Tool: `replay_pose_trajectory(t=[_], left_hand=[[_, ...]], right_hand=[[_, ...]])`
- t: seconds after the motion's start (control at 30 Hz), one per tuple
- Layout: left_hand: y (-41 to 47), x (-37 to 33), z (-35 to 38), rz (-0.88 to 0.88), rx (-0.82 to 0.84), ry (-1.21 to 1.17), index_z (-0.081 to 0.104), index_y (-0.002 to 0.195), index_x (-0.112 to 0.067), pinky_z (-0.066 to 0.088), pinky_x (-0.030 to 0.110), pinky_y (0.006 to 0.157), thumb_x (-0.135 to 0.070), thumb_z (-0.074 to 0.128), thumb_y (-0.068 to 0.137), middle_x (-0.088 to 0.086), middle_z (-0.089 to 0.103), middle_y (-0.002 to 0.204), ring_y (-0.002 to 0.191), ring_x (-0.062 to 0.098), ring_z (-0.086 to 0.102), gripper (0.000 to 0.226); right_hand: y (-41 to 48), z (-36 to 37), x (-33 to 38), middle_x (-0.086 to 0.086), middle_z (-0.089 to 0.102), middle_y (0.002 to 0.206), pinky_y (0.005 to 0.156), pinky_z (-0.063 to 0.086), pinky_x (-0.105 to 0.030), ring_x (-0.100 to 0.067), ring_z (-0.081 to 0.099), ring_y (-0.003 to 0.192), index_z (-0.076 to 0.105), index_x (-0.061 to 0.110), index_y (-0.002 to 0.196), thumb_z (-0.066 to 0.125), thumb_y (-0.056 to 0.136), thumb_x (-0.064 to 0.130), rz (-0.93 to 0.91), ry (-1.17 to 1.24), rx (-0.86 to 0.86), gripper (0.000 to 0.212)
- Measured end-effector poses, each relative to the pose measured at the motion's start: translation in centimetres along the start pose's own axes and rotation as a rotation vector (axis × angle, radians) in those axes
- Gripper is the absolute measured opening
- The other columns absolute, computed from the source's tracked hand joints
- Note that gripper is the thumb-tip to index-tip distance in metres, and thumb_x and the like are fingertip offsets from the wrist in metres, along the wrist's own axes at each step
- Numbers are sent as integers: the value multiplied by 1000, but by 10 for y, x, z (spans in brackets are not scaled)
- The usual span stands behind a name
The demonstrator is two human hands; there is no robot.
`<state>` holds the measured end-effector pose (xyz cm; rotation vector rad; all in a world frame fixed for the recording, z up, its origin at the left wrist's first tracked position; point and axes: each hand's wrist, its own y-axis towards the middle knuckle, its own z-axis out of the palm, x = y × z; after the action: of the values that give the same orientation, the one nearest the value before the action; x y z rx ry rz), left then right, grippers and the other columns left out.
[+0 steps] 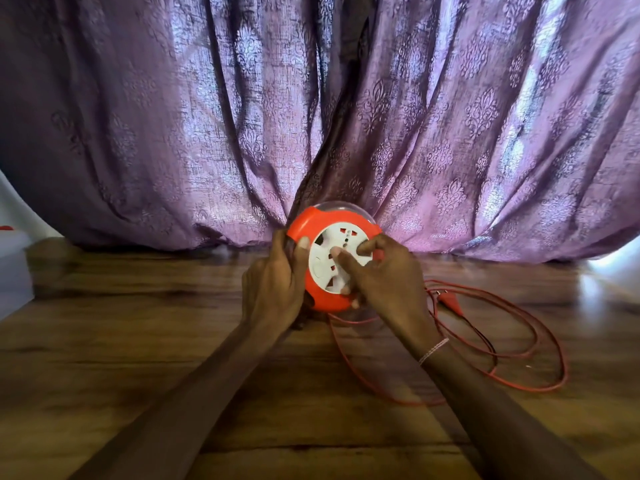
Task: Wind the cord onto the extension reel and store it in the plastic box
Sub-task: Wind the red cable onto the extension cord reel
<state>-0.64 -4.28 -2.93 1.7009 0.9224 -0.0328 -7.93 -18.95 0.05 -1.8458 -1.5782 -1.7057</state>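
The round red extension reel (323, 299) with a white socket face stands tilted toward me at the middle of the wooden surface. My left hand (273, 289) grips its left rim, thumb on the front edge. My right hand (384, 282) lies over the white face, fingers curled on it and reaching its lower right rim. A thin red cord (519, 355) lies in loose loops on the wood to the right of the reel, its plug (453, 303) among them. A pale plastic box (14, 268) shows partly at the far left edge.
A purple patterned curtain (450, 133) hangs right behind the reel down to the wooden surface (138, 341). Bare wood lies in front of the reel and to its left. A thin bracelet is on my right wrist.
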Motion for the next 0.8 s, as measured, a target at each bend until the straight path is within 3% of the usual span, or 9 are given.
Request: replay_pose_trajectory(t=[0.1, 0.2, 0.3, 0.43, 0.5, 0.57, 0.67, 0.7, 0.8], left_hand=[[3, 4, -2, -39, -20, -50, 54, 111, -13, 34, 36, 59, -60, 20, 95, 14, 68, 76, 75, 43, 64, 60], [4, 5, -2, -48, -13, -74, 54, 112, -13, 39, 38, 59, -56, 26, 98, 12, 68, 76, 76, 41, 65, 54], [3, 3, -2, -33, -4, -78, 53, 107, -16, 37, 37, 58, -55, 29, 99, 8, 68, 77, 76, 40, 65, 47], [1, 2, -2, 3, 19, -34, 52, 107, -19, 47, 43, 63, -62, 24, 97, 9, 70, 81, 79, 41, 66, 52], [-1, 2, -1, 19, 26, -8, 51, 109, -21, 48, 44, 64, -64, 22, 96, 10, 70, 81, 80, 41, 66, 53], [-2, 1, 0, 24, 32, 6, 50, 112, -23, 50, 45, 65, -65, 21, 96, 12, 70, 81, 79, 41, 67, 54], [-2, 0, 2, 9, 33, -3, 51, 116, -21, 50, 44, 65, -64, 22, 96, 12, 71, 82, 78, 41, 66, 55], [-1, 1, 2, 7, 26, -8, 52, 114, -19, 49, 44, 64, -63, 22, 96, 13, 71, 81, 78, 41, 66, 56], [0, 3, 0, -18, 0, -39, 54, 110, -16, 46, 42, 62, -61, 23, 96, 13, 70, 80, 78, 42, 65, 57]], right_hand=[[4, -14, -9, 6, 72, 93, 53, 52, -35, -24, 71, 71, 59, 33, 115, 71, 82, 62, -625, -674, -117, 46], [1, -16, -3, -2, 62, 112, 48, 37, -28, -27, 70, 76, 52, 39, 141, 70, 84, 52, -819, -911, -43, 61], [-3, -11, -2, -4, 63, 102, 49, 35, -29, -27, 68, 70, 42, 47, 148, 62, 87, 56, -771, -1028, -58, 65], [-3, -4, -4, -7, 72, 79, 50, 40, -32, -32, 69, 62, 53, 37, 141, 53, 84, 66, -710, -1010, -113, 64], [0, 3, -5, -7, 75, 76, 60, 52, -37, -33, 72, 72, 57, 34, 126, 52, 78, 79, -455, -792, -122, 66], [-2, 8, -4, -6, 76, 74, 68, 59, -41, -29, 73, 70, 55, 31, 107, 65, 71, 80, -101, -319, -89, 62], [-4, 8, 6, -12, 75, 65, 54, 58, -43, -30, 69, 50, 51, 15, 110, 82, 80, 52, 250, 282, 51, 57], [-4, 6, 7, -10, 75, 63, 55, 58, -44, -29, 70, 51, 51, 14, 109, 81, 82, 51, 208, 235, 64, 54], [3, -7, -7, 6, 71, 66, 62, 56, -40, -22, 72, 67, 56, 28, 100, 71, 78, 70, -261, -426, -81, 49]])
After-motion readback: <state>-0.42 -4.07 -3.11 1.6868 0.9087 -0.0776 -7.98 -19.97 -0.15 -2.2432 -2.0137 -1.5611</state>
